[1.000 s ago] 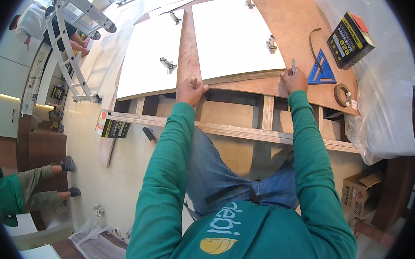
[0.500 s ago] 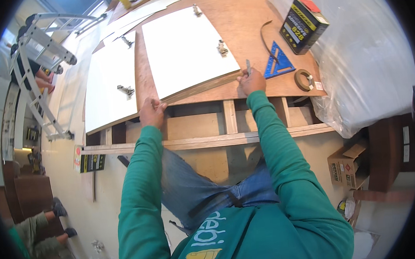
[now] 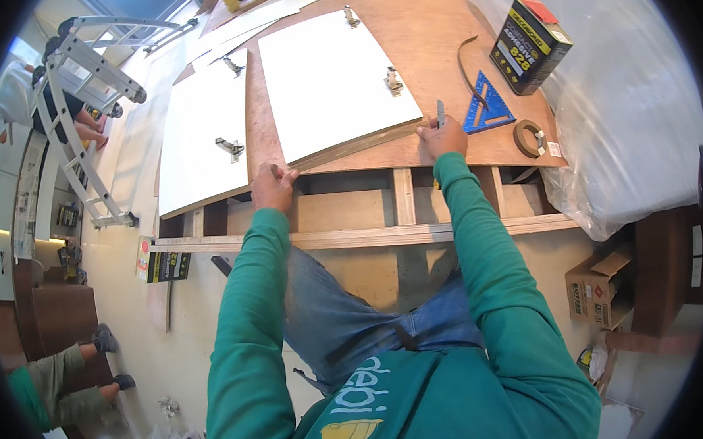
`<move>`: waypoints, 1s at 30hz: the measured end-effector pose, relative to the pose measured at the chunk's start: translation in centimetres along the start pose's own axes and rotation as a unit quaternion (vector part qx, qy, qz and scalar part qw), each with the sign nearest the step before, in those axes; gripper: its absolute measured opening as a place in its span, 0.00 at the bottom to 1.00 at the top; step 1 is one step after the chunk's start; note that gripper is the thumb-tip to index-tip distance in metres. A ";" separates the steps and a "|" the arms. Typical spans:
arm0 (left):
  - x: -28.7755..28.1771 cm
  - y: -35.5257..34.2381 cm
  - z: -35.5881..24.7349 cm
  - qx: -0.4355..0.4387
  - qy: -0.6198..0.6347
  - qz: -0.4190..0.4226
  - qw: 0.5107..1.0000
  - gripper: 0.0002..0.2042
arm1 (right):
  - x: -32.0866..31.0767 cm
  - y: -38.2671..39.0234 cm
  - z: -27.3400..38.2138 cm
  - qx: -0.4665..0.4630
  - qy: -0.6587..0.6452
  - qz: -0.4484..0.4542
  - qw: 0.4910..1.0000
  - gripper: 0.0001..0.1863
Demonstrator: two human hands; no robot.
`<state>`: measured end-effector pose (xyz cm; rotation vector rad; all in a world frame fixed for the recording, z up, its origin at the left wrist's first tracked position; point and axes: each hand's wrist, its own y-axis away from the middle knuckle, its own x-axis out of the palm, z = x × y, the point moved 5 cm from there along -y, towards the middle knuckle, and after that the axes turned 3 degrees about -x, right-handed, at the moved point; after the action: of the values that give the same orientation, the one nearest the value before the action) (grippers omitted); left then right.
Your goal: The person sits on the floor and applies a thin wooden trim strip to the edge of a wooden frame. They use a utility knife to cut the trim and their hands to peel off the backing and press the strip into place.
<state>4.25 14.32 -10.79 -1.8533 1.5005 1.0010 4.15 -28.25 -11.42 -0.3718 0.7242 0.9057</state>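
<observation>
A white cabinet door with two metal hinges lies in front of me, a brown edge strip running along its near side. At the door's near left corner, the fingers of my left hand close on the strip's end. My right hand is closed around a utility knife, blade pointing up and away; its thumb and finger touch the near right corner. How firmly the strip sits against the door is hard to tell.
Left of it lies a second white door with hinges. To the right are a blue speed square, a brown roll of edging and an adhesive can. A stepladder and other people are at the left.
The whole view has shifted slightly, moving the scene to the right in the picture. Both hands stay at the door's near corners, with the knife still in my right hand.
</observation>
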 end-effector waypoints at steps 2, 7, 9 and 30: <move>-0.2 -0.2 0.3 0.002 -0.005 -0.004 1.000 0.19 | 0.7 -0.7 -0.6 -0.002 -0.010 0.011 1.000 0.20; 0.1 -0.6 1.2 0.028 -0.025 -0.038 0.999 0.21 | 2.7 -3.5 -3.3 -0.008 -0.033 0.031 0.999 0.20; -0.1 -0.2 1.3 0.012 -0.004 -0.038 0.999 0.22 | 3.1 -2.9 -2.8 0.002 -0.058 0.045 0.997 0.18; -5.3 9.0 -9.2 0.263 0.161 -0.082 0.948 0.10 | -18.5 -16.3 -18.3 0.124 -0.551 -0.096 0.820 0.14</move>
<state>-3.15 7.98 -0.80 -1.7522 1.5668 0.1844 2.45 -58.97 -11.33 0.3281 -0.2810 0.6649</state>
